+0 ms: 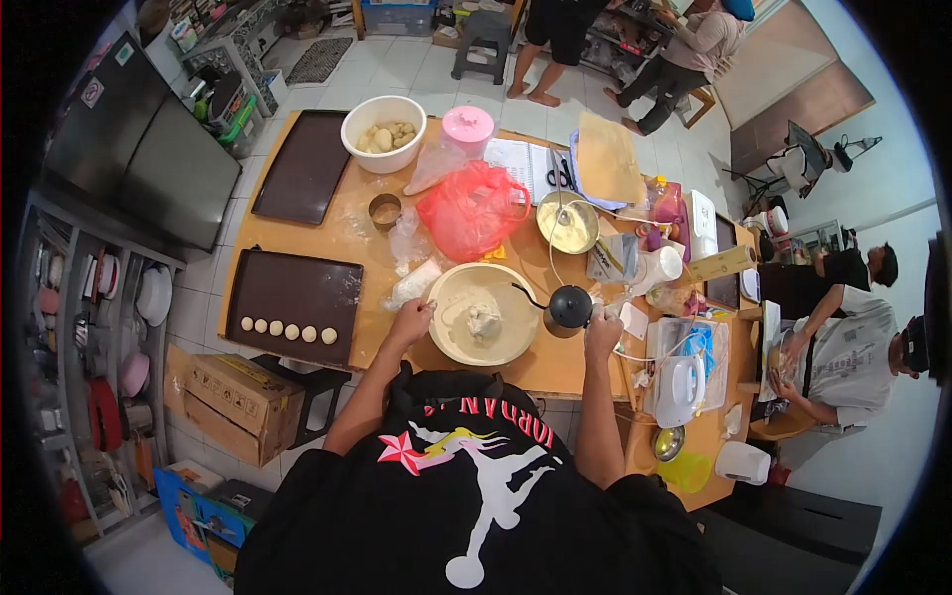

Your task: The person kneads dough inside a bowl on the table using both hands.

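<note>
R hand [603,333] is curled round handle of black gooseneck metal kettle [570,309], prob. stiff, weighty. L hand [414,320] pinches rim of round cream plastic bowl [491,353]: prob. light, best held there.

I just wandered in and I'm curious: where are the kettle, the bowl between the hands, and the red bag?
Kettle [569,311]: head view, on its black body.
Bowl [486,277]: head view, on the bare inner wall, far side.
Red bag [468,210]: head view, on its crumpled middle.
</note>
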Demonstrator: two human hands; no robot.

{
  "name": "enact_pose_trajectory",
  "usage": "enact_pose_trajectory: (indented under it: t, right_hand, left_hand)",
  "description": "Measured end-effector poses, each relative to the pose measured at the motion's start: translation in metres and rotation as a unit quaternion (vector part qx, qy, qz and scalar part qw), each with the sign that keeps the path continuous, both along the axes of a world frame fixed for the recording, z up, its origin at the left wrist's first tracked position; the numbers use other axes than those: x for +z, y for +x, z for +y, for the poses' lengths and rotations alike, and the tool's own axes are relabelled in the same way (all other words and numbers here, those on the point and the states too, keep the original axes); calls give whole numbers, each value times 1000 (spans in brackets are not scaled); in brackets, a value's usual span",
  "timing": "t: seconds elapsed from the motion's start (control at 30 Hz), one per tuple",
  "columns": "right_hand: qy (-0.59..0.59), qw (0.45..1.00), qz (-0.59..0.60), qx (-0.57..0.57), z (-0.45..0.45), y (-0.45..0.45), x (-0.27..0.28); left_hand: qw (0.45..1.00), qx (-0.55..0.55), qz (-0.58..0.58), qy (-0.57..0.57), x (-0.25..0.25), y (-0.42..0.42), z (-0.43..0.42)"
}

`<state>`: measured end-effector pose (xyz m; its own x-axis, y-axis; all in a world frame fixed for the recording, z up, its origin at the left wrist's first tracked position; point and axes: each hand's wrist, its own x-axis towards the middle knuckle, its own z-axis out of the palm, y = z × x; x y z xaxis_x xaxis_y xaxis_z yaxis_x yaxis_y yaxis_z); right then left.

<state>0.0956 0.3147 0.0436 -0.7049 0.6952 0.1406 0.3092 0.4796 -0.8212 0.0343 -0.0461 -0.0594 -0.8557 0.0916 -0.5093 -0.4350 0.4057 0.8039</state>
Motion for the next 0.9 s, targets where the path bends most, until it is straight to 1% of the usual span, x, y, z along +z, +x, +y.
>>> enact_pose_trajectory:
  t: [0.07, 0.17, 0.27, 0.37, 0.47, 0.57, 0.67, 0.77, 0.9]
  right_hand:
    - [-69, 997, 21, -3, 5, 2, -14]
    - [-78, 997, 8, -9, 12, 4, -30]
    - [-129, 991, 19, -16, 11, 5, -34]
    - [-228, 971, 75, 16, 16, 9, -42]
    - [-252, 965, 69, 6, 23, 12, -50]
    - [-290, 950, 118, -17, 22, 17, -56]
    - [-313, 943, 108, -47, 22, 19, -54]
    - [-322, 941, 100, -29, 36, 27, -71]
    - [-323, 939, 90, -80, 30, 29, -64]
  left_hand:
    - [1000, 6, 1, 5, 10, 1, 1]
    - [1000, 6, -3, -6, 11, 1, 1]
    - [998, 13, -43, 32, 10, 1, -1]
    - [998, 37, -45, -14, 25, 4, 1]
    - [996, 82, -35, -24, 28, 6, 4]
    - [996, 59, -62, -9, 15, 3, 3]
    - [994, 26, -106, 16, 39, 6, 6]
    - [995, 7, -98, 17, 27, 6, 6]
    - [994, -7, -107, 20, 24, 4, 8]
